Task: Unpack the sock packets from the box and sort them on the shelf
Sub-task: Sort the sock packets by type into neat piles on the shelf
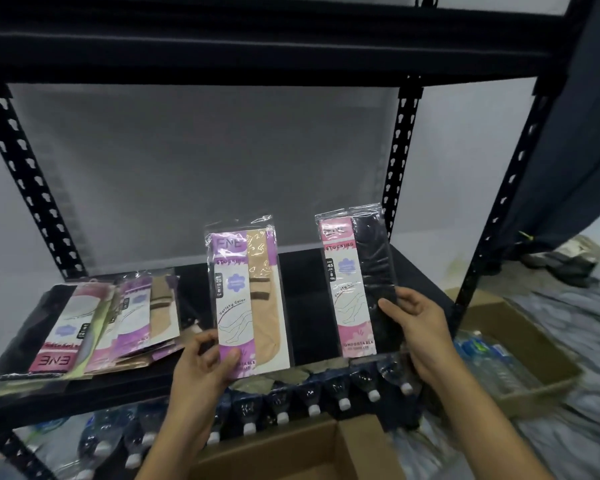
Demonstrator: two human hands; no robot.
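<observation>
Head view: one sock pkt in each grip, both held upright in front of the shelf.

My left grip pinches the purple pkt (beige socks) at its bottom-left corner, thumb on the front. My right grip holds the pink pkt (black socks) by its lower right edge, thumb across the front. The two pkts are apart, w/ the black shelf showing between them. On the shelf's left side lies a loose pile of pkts, pink & purple mixed, overlapping. An open cardboard box sits at the bottom of frame. Capped water bottles lie on the level under the shelf. A 2nd box w/ bottles sits at right.
</observation>
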